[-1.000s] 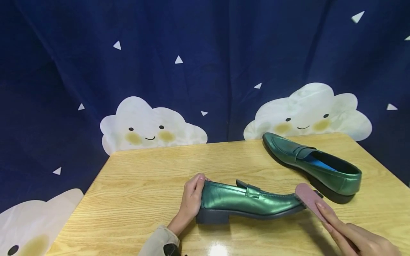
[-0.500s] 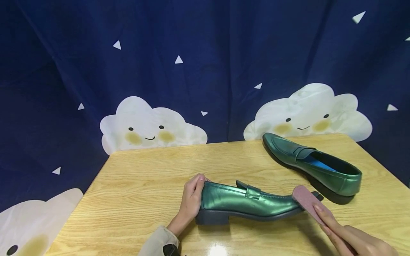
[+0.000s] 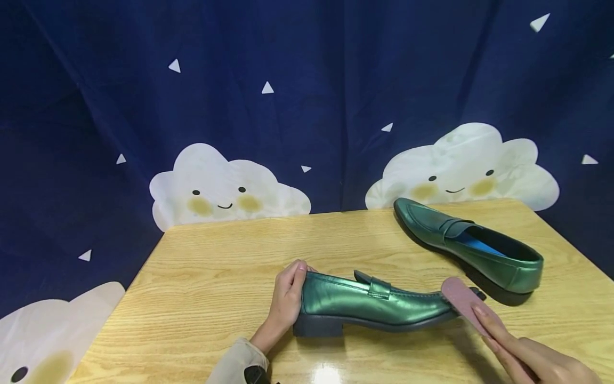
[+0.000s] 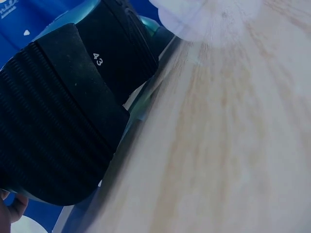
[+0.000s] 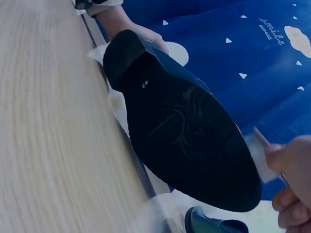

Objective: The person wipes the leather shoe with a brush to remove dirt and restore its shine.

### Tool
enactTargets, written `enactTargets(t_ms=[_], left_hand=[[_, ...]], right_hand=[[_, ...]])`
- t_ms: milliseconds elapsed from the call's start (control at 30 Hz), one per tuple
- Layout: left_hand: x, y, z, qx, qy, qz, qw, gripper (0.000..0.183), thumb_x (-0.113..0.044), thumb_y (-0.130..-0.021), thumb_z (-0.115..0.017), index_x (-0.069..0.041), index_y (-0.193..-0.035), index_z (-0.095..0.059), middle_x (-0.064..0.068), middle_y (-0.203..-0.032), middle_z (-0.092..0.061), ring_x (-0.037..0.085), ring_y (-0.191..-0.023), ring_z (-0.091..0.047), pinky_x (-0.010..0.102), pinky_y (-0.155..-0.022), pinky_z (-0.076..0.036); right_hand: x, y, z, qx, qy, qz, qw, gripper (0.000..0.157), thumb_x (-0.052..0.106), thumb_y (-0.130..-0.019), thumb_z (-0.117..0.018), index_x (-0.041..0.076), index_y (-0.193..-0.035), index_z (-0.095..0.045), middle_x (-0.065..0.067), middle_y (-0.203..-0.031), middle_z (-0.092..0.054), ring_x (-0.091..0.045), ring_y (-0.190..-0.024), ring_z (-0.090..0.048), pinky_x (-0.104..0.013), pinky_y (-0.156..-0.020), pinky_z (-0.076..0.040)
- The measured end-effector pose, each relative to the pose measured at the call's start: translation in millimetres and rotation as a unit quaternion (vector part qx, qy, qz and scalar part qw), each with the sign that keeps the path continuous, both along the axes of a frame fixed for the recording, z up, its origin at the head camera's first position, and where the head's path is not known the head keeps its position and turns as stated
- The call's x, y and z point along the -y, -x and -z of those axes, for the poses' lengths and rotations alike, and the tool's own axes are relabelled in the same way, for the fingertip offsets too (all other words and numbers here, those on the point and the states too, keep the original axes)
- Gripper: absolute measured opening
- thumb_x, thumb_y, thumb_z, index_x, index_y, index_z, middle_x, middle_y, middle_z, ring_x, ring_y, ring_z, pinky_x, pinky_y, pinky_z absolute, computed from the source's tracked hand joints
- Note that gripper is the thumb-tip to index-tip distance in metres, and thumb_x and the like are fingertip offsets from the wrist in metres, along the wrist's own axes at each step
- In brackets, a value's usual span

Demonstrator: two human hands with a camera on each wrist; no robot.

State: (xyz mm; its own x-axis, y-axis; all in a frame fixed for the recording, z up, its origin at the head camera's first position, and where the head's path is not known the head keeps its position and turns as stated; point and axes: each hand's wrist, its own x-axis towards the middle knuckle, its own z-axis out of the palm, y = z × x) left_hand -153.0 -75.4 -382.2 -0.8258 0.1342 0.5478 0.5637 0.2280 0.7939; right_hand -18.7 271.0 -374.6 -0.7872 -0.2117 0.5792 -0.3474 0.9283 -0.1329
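A metallic green loafer [image 3: 345, 296] with a dark sole is held sideways just above the table, toe to the right. My left hand [image 3: 287, 293] grips it at the back of the heel. In the left wrist view its heel block [image 4: 53, 121] fills the left side, and a fingertip shows below. My right hand [image 3: 537, 352] holds a pink-backed brush [image 3: 465, 301], its bristles against the loafer's toe. The right wrist view shows the patterned sole [image 5: 189, 131], with the right hand's curled fingers beside the toe.
A second green loafer [image 3: 470, 250] with a blue insole stands upright at the back right of the wooden table [image 3: 216, 266]. Behind the table hangs a dark blue curtain [image 3: 288, 106] with white clouds and triangles.
The brush shifts slightly left and then back right along the loafer's toe, with my right hand. My left hand and both loafers stay in place.
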Motion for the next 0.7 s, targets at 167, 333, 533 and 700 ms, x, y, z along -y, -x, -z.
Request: enactTargets(t_ms=[167,333,533,700], left_hand=[[0.1,0.4,0.2,-0.006,-0.001,0.003,1.0000,0.032,0.003,-0.100,-0.038,0.001,-0.077,-0.060,0.011,-0.080,-0.066,0.013,-0.074,-0.060,0.028,-0.066,-0.048],[0.0,0.7,1.2,-0.004,-0.002,0.002,1.0000,0.032,0.003,-0.100,-0.039,0.001,-0.077,-0.060,0.011,-0.079,-0.065,0.011,-0.074,-0.059,0.028,-0.067,-0.048],[0.0,0.2,1.1,-0.003,0.001,0.002,1.0000,0.032,0.003,-0.100,-0.039,0.001,-0.078,-0.061,0.010,-0.079,-0.065,0.011,-0.073,-0.058,0.027,-0.066,-0.048],[0.1,0.0,0.7,-0.004,0.000,0.002,1.0000,0.032,0.003,-0.100,-0.039,0.001,-0.078,-0.062,0.009,-0.079,-0.065,0.010,-0.072,-0.058,0.027,-0.065,-0.047]], right_hand=[[-0.3,-0.5,-0.3,0.013,-0.013,-0.002,1.000,0.082,0.007,-0.067,-0.079,0.021,-0.142,-0.049,0.017,-0.073,-0.066,0.016,-0.057,-0.040,-0.003,-0.050,-0.030],[-13.0,3.1,3.5,0.018,-0.021,0.035,0.999,0.084,0.009,-0.071,-0.078,0.021,-0.146,-0.043,-0.007,-0.110,-0.070,0.006,-0.070,-0.061,0.001,-0.062,-0.037],[0.0,-1.5,2.1,0.007,-0.012,-0.006,1.000,0.081,0.009,-0.068,-0.079,0.020,-0.142,-0.050,0.015,-0.087,-0.070,0.017,-0.064,-0.048,-0.002,-0.055,-0.034],[4.0,-2.8,-2.5,0.005,-0.002,-0.006,1.000,0.081,0.008,-0.065,-0.080,0.020,-0.140,-0.052,0.013,-0.090,-0.071,0.019,-0.067,-0.048,-0.002,-0.057,-0.035]])
